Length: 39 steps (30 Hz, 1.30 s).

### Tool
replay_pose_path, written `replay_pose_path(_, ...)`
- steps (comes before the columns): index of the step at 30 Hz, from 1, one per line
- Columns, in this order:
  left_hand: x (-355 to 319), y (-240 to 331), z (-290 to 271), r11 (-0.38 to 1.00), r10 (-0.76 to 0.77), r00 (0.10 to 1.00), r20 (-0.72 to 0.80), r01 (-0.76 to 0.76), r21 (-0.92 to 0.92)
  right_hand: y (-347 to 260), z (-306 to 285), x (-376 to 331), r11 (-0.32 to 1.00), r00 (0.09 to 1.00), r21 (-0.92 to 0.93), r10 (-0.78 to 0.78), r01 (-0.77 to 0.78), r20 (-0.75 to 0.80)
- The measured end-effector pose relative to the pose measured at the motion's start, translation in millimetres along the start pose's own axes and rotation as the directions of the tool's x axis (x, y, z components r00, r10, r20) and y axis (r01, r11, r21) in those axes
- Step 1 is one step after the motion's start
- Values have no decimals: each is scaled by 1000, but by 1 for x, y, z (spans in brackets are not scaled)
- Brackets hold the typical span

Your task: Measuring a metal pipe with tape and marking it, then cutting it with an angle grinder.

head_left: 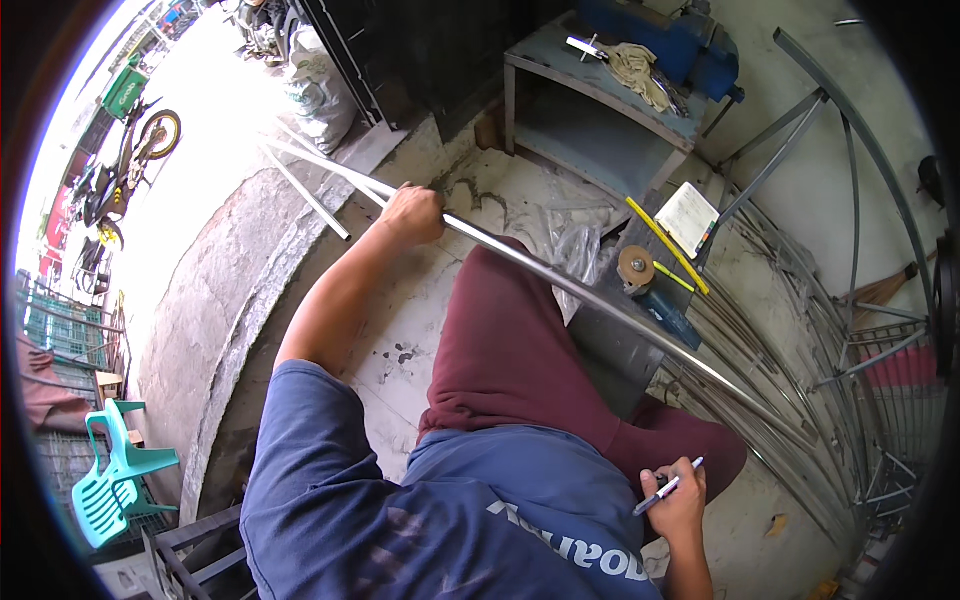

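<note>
Head view, looking down. The left hand (412, 214) is closed in a full fist around a long metal tube (600, 305), which runs from beyond the knuckles on the outer side, across the maroon-clad knee (510, 330), and down toward the lower right, where it ends among a stack of curved steel rods (790, 330). The right hand (678, 495) holds a marker pen (668, 487) between thumb and first fingers, tip pointing up and away from the palm — apart from the tube, not touching it.

Beyond the left fingers lie further loose tubes (300, 185) on the concrete floor (420, 330). Ahead of the right fingertips, past the tube, sit an angle grinder (645, 280), a yellow rule (665, 245) and a notebook (688, 217); farther on stands a blue bench (600, 100) with a vise (680, 45) and gloves (635, 68).

Judged step: the tube is steadied for marking — the pen is ready but no mark is under way. The next move appears to call for bringing the pen tip onto the tube while the left fist keeps it from rolling on the knee.
</note>
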<state>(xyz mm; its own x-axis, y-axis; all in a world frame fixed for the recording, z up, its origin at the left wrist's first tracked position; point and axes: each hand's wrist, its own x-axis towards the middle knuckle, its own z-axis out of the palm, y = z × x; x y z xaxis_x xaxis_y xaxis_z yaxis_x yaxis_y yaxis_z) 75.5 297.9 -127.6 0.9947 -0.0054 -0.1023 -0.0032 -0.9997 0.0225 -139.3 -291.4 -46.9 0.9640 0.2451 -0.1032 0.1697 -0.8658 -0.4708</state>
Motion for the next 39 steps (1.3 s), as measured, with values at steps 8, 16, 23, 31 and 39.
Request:
replay_pose_path(8,-26,188,-151,962,150,939,-310,-210,-172,16,92,142,973,992,-227,12,-40,-126)
replay_pose_path(16,-47,348,-126,673,557,643,-525,-720,-169,22,196,212,999,983,31,-35,29,178)
replay_pose_path(23,-27,350,-94,623,634,661,-402,-744,-241,78,160,166,875,994,476,-103,81,20)
replay_pose_path(31,-21,351,-90,578,613,641,-461,-762,-292,19,41,132,118,817,845,218,522,-535)
replay_pose_path(39,-19,275,-61,714,612,751,-249,-660,-233,8,20,136,-2,850,949,445,314,-281)
